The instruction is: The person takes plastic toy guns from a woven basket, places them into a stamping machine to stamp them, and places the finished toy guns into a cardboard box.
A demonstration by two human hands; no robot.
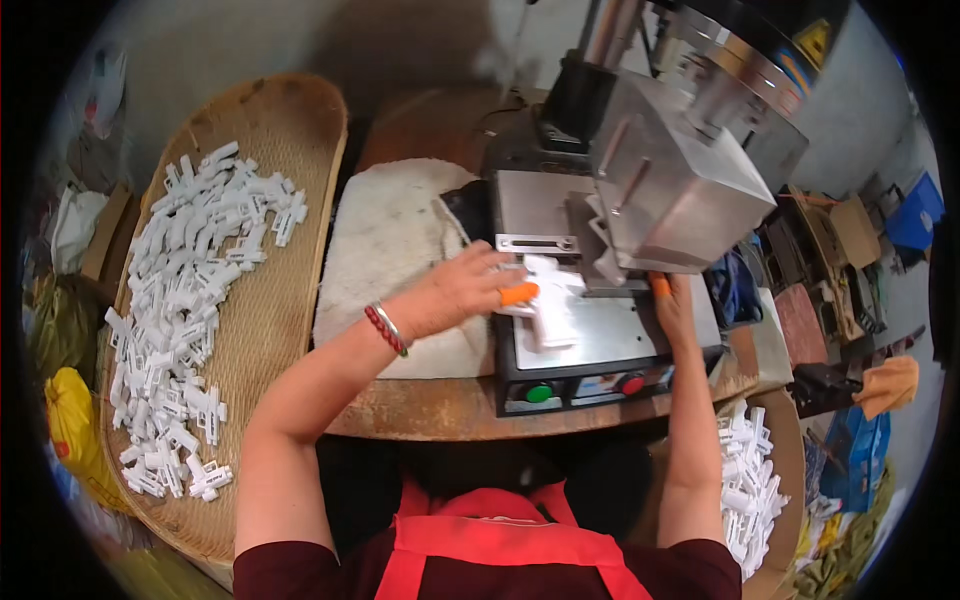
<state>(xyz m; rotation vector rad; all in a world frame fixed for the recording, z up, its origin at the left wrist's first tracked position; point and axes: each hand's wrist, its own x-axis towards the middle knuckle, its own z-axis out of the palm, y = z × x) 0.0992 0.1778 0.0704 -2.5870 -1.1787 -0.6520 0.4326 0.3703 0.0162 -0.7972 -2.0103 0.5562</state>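
My left hand (455, 290), with an orange finger cover and a red bracelet, grips the left side of a white plastic part (556, 318). The part is slightly blurred and sits over the steel bed (610, 340) of a bench press machine. To its left, a slotted metal bar (538, 244) is fixed on the bed. At the bed's right edge is my right hand (676, 310), also with an orange finger cover. Its fingertips go out of sight behind the bent sheet-metal guard (680, 185), so its grip is hidden.
A long woven tray (285, 330) on the left carries many white plastic parts (175, 300). A cardboard box (785, 430) at lower right holds more. Green (539, 393) and red (633, 384) buttons face me. A pale cloth pad (390, 240) lies left of the machine.
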